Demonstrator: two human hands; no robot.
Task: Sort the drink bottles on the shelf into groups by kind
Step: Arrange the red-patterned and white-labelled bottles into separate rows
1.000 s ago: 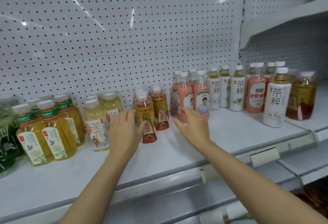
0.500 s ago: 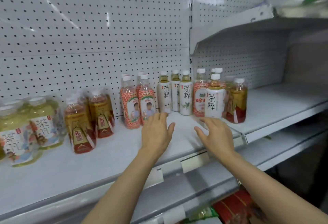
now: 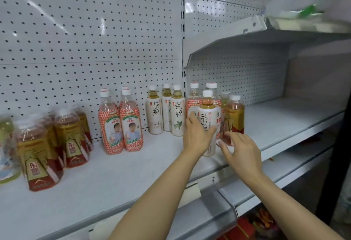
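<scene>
Left hand on a white-labelled tea bottle at the shelf's front edge, right hand open beside it.

The left hand [image 3: 197, 135] wraps its grip round the lower body of the white-labelled tea bottle [image 3: 208, 118], which stands upright on the shelf [image 3: 133, 173] in front of the red-patterned bottles [image 3: 193, 102]. At the bottle's 4 o'clock the right hand [image 3: 241, 150] hovers with fingers spread and relaxed, holding nothing, just in front of an amber bottle with a gold label [image 3: 234, 118]. At 9 o'clock from the held bottle stand three more white-labelled tea bottles [image 3: 167, 114] against the pegboard [image 3: 76, 40]. Further toward 9 o'clock are red-patterned bottles with a pictured label [image 3: 121, 123], then blurred amber bottles with gold and red labels [image 3: 55, 144] at the far left.
</scene>
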